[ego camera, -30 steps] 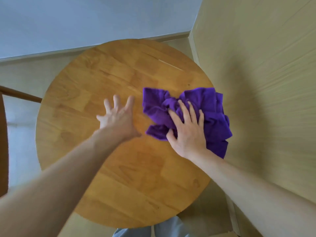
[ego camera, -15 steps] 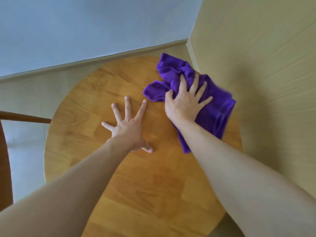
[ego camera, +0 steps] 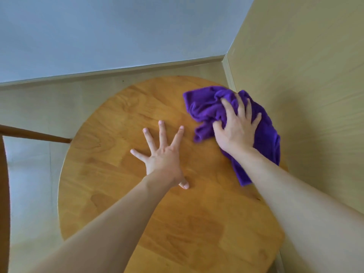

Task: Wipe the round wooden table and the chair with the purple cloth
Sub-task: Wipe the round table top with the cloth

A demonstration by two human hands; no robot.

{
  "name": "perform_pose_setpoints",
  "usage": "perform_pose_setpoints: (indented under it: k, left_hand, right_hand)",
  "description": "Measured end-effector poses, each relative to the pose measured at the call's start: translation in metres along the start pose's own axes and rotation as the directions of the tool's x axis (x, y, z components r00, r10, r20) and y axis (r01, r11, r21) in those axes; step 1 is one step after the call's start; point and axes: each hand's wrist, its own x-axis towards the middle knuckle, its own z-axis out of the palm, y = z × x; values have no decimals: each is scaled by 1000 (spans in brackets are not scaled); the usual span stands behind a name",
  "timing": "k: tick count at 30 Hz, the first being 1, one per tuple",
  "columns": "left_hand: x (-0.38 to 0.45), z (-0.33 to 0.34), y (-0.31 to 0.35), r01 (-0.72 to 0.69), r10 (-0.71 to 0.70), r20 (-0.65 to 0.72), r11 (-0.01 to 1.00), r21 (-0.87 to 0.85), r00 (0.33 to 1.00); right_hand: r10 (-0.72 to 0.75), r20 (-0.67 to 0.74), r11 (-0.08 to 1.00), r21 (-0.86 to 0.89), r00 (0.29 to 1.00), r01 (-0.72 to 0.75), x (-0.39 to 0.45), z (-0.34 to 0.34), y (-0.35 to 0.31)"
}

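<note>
The round wooden table (ego camera: 122, 194) fills the middle of the view. A crumpled purple cloth (ego camera: 204, 107) lies on its far right part, next to the beige wall. My right hand (ego camera: 237, 128) presses down on the cloth with fingers spread over it and the thumb tucked into a fold. My left hand (ego camera: 163, 154) lies flat on the bare wood at the table's centre, fingers splayed wide, holding nothing. A brown wooden chair part (ego camera: 33, 134) shows at the left edge, behind the table.
A beige wall (ego camera: 307, 95) stands close against the table's right side, meeting a pale blue wall (ego camera: 118, 30) at the corner behind. A skirting board (ego camera: 137, 69) runs along the floor there. Light floor shows to the table's left.
My right hand has kept the cloth at the far right edge, sliding it slightly right and bunching it. My left hand has stayed flat on the table. The camera has moved closer.
</note>
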Motion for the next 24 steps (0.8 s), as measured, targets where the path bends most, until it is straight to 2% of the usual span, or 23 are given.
perform_pose_setpoints:
  k: [2,4,7,9,13,15,16,18,20,21,23,24]
  left_hand:
    - [0,1,0,-2,2,-4,1000,1,1000]
    - [2,2,0,-3,3,-6,1000,0,1000]
    - [4,3,0,-2,2,-3,1000,8,1000]
    - [4,4,1,-11,11,-7,1000,11,1000]
    - [2,6,1,-26,26,-9,1000,11,1000]
    - [3,6,0,-23,23,-11,1000,4,1000]
    - [4,5,0,-20,20,-14,1000,3,1000]
    - [5,4,-1,-14,14,-12,1000,-4,1000]
    - [3,4,-1,-14,14,-19,1000,-17,1000]
    - [3,5,-1,-14,14,-26,1000,-17,1000]
    - [4,5,0,-5,5,-28,1000,-17,1000]
    - [5,5,0,-3,2,-28,1000,-12,1000]
  right_hand:
    - [211,-23,976,63,977,-209,15,7,-44]
    - [237,-24,969,81,971,-235,16,13,-75]
    - [-12,-18,1000,23,1000,13,-7,19,-79]
    - [-200,14,980,1,980,200,-25,17,-57]
    - [-507,122,856,-42,853,515,-37,4,5]
    - [-595,169,781,-111,786,615,-23,-7,33]
    - [-595,186,772,-137,782,620,-10,-12,42]
    - [-501,163,841,-142,850,522,18,-16,40]
    - [-273,66,958,-72,960,277,38,-12,12]
    - [-124,24,992,-20,992,125,45,-8,-9]
    - [82,-2,995,56,997,-82,47,2,-57]
    - [86,-2,994,72,996,-86,42,6,-80]
